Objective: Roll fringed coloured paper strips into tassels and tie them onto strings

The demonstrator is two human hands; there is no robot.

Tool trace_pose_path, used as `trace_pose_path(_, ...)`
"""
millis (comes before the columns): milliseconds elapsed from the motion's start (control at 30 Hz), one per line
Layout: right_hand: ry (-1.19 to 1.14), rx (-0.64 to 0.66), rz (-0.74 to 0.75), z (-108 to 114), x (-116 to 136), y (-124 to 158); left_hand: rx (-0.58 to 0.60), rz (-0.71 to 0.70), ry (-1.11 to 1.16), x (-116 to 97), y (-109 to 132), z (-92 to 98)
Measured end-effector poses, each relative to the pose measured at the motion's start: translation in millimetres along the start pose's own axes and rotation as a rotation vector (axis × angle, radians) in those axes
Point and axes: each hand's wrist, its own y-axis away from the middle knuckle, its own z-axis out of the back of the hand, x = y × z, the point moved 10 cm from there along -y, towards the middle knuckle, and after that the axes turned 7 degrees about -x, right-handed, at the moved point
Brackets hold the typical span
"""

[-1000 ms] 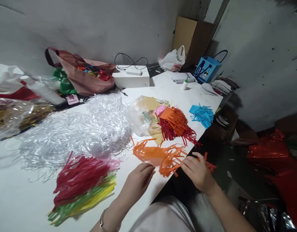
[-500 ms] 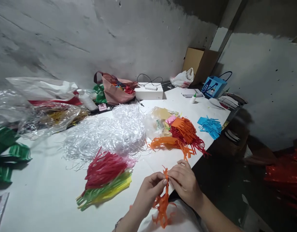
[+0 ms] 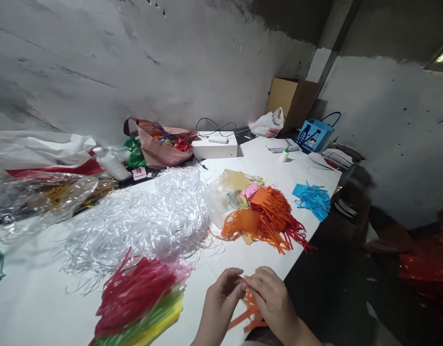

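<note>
Both my hands meet at the near edge of the white table point(image 3: 37, 298), pinching one orange fringed paper strip point(image 3: 250, 313) that hangs down between them. My left hand point(image 3: 219, 307) is closed on its top from the left, my right hand point(image 3: 273, 300) from the right, fingertips touching. Beyond them lies a heap of orange and red fringed paper point(image 3: 268, 218). To the left sits a stack of red, green and yellow fringes point(image 3: 142, 298).
A big tangle of clear plastic strips point(image 3: 145, 221) fills the table's middle. Blue fringes point(image 3: 313, 199) lie at the right edge. At the back stand a pink bag point(image 3: 159, 144), a white box point(image 3: 216, 146), a glue bottle point(image 3: 285, 154) and a blue bag point(image 3: 313, 134). Plastic wrapping point(image 3: 37, 192) lies left.
My hands lifted one orange fringed strip off the table and brought it near my body. They have sunk lower in view, and the view swung slightly.
</note>
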Motion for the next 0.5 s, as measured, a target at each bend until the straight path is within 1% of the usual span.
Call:
trace_pose_path(67,0.039,0.024,-0.020,-6.2,-16.7,-4.5,-0.011,-0.106,-0.169,-11.6,-13.0,-0.4)
trace_pose_path(167,0.025,0.157,-0.129,-28.0,-52.2,-7.4,-0.026,-0.250,-0.322,-26.2,-32.2,-6.7)
trace_pose_path(233,0.011,0.247,-0.169,-45.2,-76.4,-5.7,-0.047,-0.309,-0.363,-29.6,-46.5,-11.0)
trace_pose_path(300,0.018,0.279,-0.217,-57.7,-105.0,-2.2,-0.046,-0.319,-0.392,-26.1,-65.6,-14.8)
trace_pose_path(367,0.032,0.287,-0.284,-66.8,-136.2,2.8,-0.046,-0.311,-0.416,-21.2,-92.7,-13.6)
trace_pose_path(400,0.036,0.291,-0.313,-70.4,-150.5,5.0,-0.058,-0.307,-0.432,-19.6,-110.3,-9.8)
trace_pose_path(500,0.033,0.327,-0.349,-80.3,-180.1,7.1,-0.173,-0.294,-0.540,-19.4,-178.8,14.3)
